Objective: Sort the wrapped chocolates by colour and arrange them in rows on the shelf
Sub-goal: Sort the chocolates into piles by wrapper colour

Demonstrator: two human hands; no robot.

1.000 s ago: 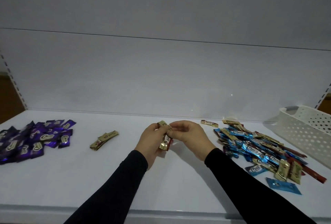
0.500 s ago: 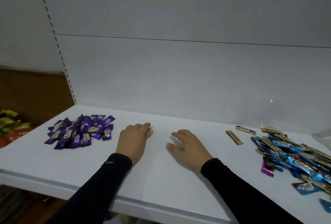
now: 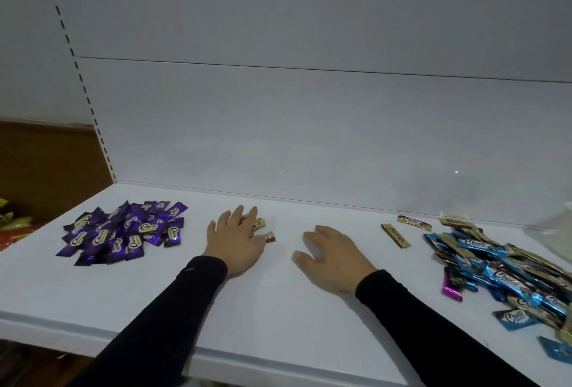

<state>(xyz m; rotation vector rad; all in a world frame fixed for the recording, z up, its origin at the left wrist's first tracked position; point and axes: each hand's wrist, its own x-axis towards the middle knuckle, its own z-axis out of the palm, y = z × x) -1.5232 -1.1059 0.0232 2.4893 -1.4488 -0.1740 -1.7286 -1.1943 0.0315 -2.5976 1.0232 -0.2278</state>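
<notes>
A heap of purple wrapped chocolates lies at the left of the white shelf. My left hand rests flat, fingers spread, over a few gold wrapped chocolates; only their right ends show past my fingertips. My right hand lies on the bare shelf beside it, fingers loosely curled, holding nothing. Two single gold chocolates lie further right. A mixed pile of blue and gold chocolates covers the right end, with one magenta piece at its near edge.
The shelf's white back panel rises behind everything. A perforated upright marks the left end. Beyond it are a brown wall and some yellow packets lower down. The shelf's front edge runs close below my forearms.
Both hands held gold chocolates together above the shelf a second ago. The left hand has since laid them down and spread over them; the right hand let go. The view swung left.
</notes>
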